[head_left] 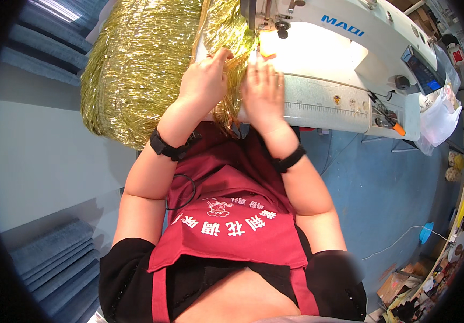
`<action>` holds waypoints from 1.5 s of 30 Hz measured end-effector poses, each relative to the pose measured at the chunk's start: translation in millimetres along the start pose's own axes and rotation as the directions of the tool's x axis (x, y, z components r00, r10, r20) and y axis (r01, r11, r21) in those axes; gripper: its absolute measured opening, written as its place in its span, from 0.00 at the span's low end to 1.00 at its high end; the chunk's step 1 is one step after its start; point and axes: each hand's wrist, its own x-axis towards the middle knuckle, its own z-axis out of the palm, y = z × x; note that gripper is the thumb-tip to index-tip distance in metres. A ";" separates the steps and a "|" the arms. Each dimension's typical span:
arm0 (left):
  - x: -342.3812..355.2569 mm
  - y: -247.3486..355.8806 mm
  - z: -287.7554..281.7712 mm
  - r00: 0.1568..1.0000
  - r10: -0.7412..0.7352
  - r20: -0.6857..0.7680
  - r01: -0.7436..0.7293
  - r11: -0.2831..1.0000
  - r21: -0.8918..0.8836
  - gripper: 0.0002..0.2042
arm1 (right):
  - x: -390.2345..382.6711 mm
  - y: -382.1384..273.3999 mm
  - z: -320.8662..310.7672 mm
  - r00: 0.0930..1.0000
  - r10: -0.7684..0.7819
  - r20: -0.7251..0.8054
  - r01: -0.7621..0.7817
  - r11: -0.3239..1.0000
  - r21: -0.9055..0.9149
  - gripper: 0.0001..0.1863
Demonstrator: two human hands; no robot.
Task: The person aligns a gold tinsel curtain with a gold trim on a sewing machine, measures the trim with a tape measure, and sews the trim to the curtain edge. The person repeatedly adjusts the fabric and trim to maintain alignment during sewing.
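Gold tinsel fringe (140, 64) — a bulky heap of thin, glittering metallic strands, shaggy and crinkled, rounded like a bundle. It lies at the upper left on the sewing table, spilling over its near edge; a narrower strip of it runs up toward the needle area of the machine, so its long axis points away from the person, toward the top of the view.

Sewing machine (350, 48) — white, smooth enamelled body with a flat bed (323, 102) and a ruler strip along the front edge; a lamp lights the bed brightly just by the needle. A small control panel with a blue screen (423, 70) sits at its right end.

Left hand (205, 81) — palm down on the fringe, fingers curled together; thumb and forefinger appear to pinch the strip's edge near the needle, though the exact grip is hard to tell.

Right hand (264, 89) — laid flat on the machine bed just beside the fringe, fingers straight and close together, pointing toward the needle, pressing down.

Black bands on both wrists.

Red apron (232, 231) — matte cloth with white printed characters, worn over a black top.

Blue floor (382, 199) to the right; a clear plastic bag (439, 116) hangs at the machine's right end.
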 end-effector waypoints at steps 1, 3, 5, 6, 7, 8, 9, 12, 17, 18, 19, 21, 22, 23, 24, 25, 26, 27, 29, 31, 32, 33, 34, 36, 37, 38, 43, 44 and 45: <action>-0.3 -0.9 -0.7 1.000 -0.003 -0.015 0.002 0.997 -0.080 0.16 | -5.1 -16.7 6.4 1.000 0.006 -0.013 -0.007 0.997 -0.070 0.31; -0.4 -1.3 -1.3 0.998 0.029 -0.053 -0.039 0.978 -0.203 0.15 | -15.9 -49.7 16.1 0.989 -0.049 0.140 0.062 0.994 -0.089 0.31; -1.1 0.5 0.0 0.985 0.121 -0.122 -0.152 0.943 -0.295 0.14 | -22.9 -67.9 22.6 0.986 -0.164 0.011 0.154 0.946 0.286 0.30; -1.0 2.9 2.7 0.983 0.134 -0.127 -0.165 0.945 -0.283 0.11 | -26.1 -81.8 26.2 0.996 -0.078 0.053 0.014 0.684 0.730 0.28; -1.6 5.8 6.2 0.991 0.122 -0.055 -0.132 0.957 -0.258 0.11 | -28.4 -94.5 29.3 0.999 -0.009 0.031 -0.026 0.344 0.938 0.27; -3.2 9.3 10.9 0.991 0.135 -0.021 -0.136 0.961 -0.241 0.10 | -35.4 -92.1 29.0 0.984 -0.179 -0.024 0.145 0.703 0.697 0.27; -5.2 12.4 16.3 0.989 0.148 0.013 -0.141 0.964 -0.225 0.10 | -42.5 -89.8 29.0 0.933 -0.358 0.027 0.333 0.892 0.306 0.26; -21.7 18.8 31.2 0.977 0.206 0.057 -0.186 0.950 -0.249 0.10 | -65.7 -73.7 25.6 0.906 -0.422 -0.027 0.363 0.744 0.561 0.24; -34.7 16.0 37.4 0.980 0.165 0.108 -0.133 0.958 -0.255 0.18 | -103.0 -24.4 -5.0 0.785 -0.620 -0.003 0.530 0.668 0.523 0.16; -35.8 15.5 36.1 0.984 0.136 0.113 -0.098 0.952 -0.290 0.19 | -104.6 -10.1 -15.0 0.733 -0.640 0.231 0.461 0.717 0.524 0.13; -37.0 15.2 34.4 0.987 0.106 0.119 -0.062 0.944 -0.323 0.21 | -104.9 4.9 -26.5 0.642 -0.626 0.444 0.395 0.765 0.509 0.10; -40.9 15.2 30.2 0.994 0.081 0.075 -0.048 0.927 -0.372 0.24 | -98.1 30.5 -46.6 0.722 -0.561 0.406 0.436 0.824 0.362 0.05; -44.2 14.8 27.7 0.996 0.056 0.070 -0.023 0.915 -0.403 0.24 | -92.1 42.7 -56.2 0.808 -0.512 0.292 0.393 0.837 0.380 0.03; -46.8 14.0 25.2 0.998 0.044 0.045 -0.020 0.900 -0.436 0.24 | -84.9 52.9 -64.5 0.872 -0.445 0.203 0.346 0.855 0.387 0.01; -48.5 12.3 23.3 0.996 0.011 0.086 0.027 0.903 -0.429 0.24 | -78.2 61.0 -71.9 0.917 -0.385 0.102 0.311 0.854 0.418 0.02; -50.1 10.4 21.6 0.998 0.001 0.068 0.028 0.907 -0.420 0.23 | -70.8 67.6 -78.2 0.951 -0.307 0.038 0.261 0.862 0.436 0.03; -51.3 8.1 20.2 0.999 -0.008 0.048 0.027 0.911 -0.411 0.23 | -63.2 70.9 -82.0 0.968 -0.252 -0.013 0.232 0.870 0.435 0.05; -51.9 5.9 19.2 1.000 -0.013 0.023 0.021 0.914 -0.404 0.23 | -57.4 73.0 -86.5 0.982 -0.187 0.026 0.157 0.888 0.433 0.06; -51.7 1.6 18.1 0.999 -0.033 0.019 0.038 0.914 -0.405 0.19 | -40.8 69.8 -84.3 0.985 -0.163 -0.061 0.173 0.877 0.448 0.07; -49.9 -1.6 17.5 0.999 -0.050 0.007 0.048 0.910 -0.411 0.16 | -24.9 60.2 -76.3 0.982 -0.169 -0.080 0.187 0.845 0.501 0.09; -49.8 -2.0 17.7 0.998 -0.055 0.011 0.054 0.897 -0.439 0.15 | -17.4 54.6 -70.7 0.981 -0.170 -0.089 0.192 0.829 0.526 0.10; -49.2 -2.0 17.8 0.998 -0.062 0.016 0.063 0.882 -0.468 0.14 | -9.5 48.9 -64.6 0.976 -0.187 -0.114 0.219 0.811 0.543 0.10; -49.0 -1.9 18.1 0.996 -0.087 0.036 0.093 0.864 -0.495 0.13 | -1.9 42.5 -57.6 0.970 -0.202 -0.138 0.245 0.792 0.559 0.11; -48.7 -0.5 18.8 0.999 -0.046 -0.009 0.035 0.861 -0.507 0.13 | 12.0 32.1 -45.6 0.957 -0.233 -0.171 0.289 0.769 0.570 0.10; -48.8 0.1 19.0 0.999 -0.036 -0.024 0.018 0.859 -0.512 0.13 | 16.9 28.8 -41.6 0.958 -0.243 -0.149 0.285 0.773 0.567 0.10; -48.1 0.0 18.9 0.999 -0.040 -0.020 0.025 0.870 -0.492 0.13 | 21.0 26.2 -38.2 0.960 -0.250 -0.123 0.275 0.777 0.566 0.10; -46.4 -0.4 20.7 0.998 -0.063 -0.025 0.040 0.851 -0.524 0.12 | 29.4 25.6 -32.6 0.969 -0.248 -0.024 0.215 0.784 0.583 0.08; -46.3 -0.7 21.2 0.997 -0.078 -0.011 0.060 0.848 -0.527 0.12 | 29.6 26.4 -32.1 0.968 -0.249 -0.008 0.206 0.781 0.589 0.08; -46.3 -1.0 21.8 0.996 -0.094 0.006 0.082 0.841 -0.535 0.12 | 29.6 27.1 -31.6 0.968 -0.252 -0.008 0.206 0.773 0.599 0.08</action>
